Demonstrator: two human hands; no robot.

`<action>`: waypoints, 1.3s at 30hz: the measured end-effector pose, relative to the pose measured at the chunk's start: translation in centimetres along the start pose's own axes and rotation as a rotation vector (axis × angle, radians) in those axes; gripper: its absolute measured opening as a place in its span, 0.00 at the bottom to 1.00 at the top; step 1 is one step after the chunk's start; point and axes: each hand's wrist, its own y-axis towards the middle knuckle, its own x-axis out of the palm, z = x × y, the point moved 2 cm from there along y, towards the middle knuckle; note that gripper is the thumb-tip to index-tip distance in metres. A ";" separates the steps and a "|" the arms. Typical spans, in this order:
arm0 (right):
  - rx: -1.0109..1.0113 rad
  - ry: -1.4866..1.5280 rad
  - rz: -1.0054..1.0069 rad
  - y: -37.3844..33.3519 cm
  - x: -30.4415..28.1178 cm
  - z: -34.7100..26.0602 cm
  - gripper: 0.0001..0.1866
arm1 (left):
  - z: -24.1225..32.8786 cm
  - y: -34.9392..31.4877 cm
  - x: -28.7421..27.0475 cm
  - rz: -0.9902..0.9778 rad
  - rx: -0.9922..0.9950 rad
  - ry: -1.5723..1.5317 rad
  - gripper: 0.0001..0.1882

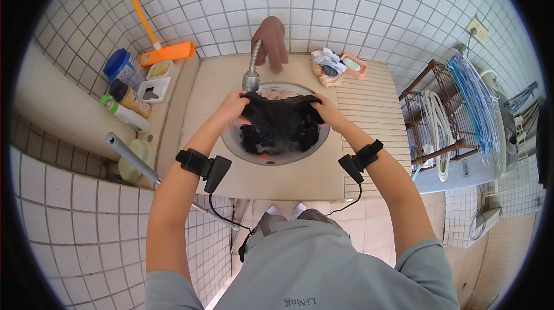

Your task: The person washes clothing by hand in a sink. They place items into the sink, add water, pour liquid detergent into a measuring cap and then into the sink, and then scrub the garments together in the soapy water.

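Note:
A wet black garment (280, 117) is stretched between my hands over the round sink (235, 147). My left hand (234, 106) grips its upper left corner, close to the metal faucet (250, 81). At the upper right corner, my right hand (329, 110) is closed on the cloth in the same way. The lower part of the garment hangs into the sink, where water and more dark cloth show. Some pale pinkish cloth (277, 94) lies behind it at the sink's back rim. The garment's exact kind cannot be made out.
Brown rubber gloves (271, 42) hang behind the faucet. Rolled-up cloths (328, 66) and a pink soap dish (354, 66) sit at the back right, beside the ribbed washboard surface (369, 117). Bottles (128, 113) and an orange brush (167, 54) line the left ledge; a rack with hangers (470, 99) stands right.

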 end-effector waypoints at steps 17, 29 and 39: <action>-0.425 -0.112 -0.074 -7.2 2.4 -14.2 0.51 | 6.0 -2.7 3.6 -0.309 0.234 -0.412 0.32; -0.535 0.379 0.014 -6.8 0.8 -17.1 0.20 | 2.0 -2.2 1.1 0.034 0.651 -0.194 0.37; -0.036 0.791 -0.210 -5.1 1.5 -11.8 0.18 | -10.9 6.1 9.1 0.090 0.675 0.474 0.60</action>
